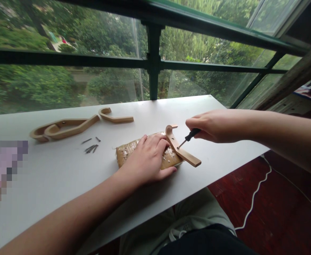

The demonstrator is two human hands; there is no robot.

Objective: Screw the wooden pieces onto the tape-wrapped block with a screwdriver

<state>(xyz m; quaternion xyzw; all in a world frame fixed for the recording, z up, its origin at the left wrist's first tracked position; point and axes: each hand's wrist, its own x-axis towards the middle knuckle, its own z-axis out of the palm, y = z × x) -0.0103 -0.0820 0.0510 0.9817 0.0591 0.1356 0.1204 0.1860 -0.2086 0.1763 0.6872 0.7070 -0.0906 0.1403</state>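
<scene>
My right hand (211, 125) is closed round the dark handle of a screwdriver (192, 135). The screwdriver's tip meets a hole or screw in a curved wooden hook (188, 157). That hook lies slanted across the right end of a brown block (123, 154) wrapped in clear plastic, its straight end jutting past the block. My left hand (151, 156) grips the block from above, thumb along the near side and fingers over the top, with the fingertips close to the hook. Part of the block is hidden under this hand.
Several screws (92, 148) lie loose on the white table (65, 184). Behind them are more wooden hooks (72, 131), and one more hook (118, 119) beside these. A blurred-out item (3, 170) is at the left. Green railing (153, 60) and windows stand behind the table.
</scene>
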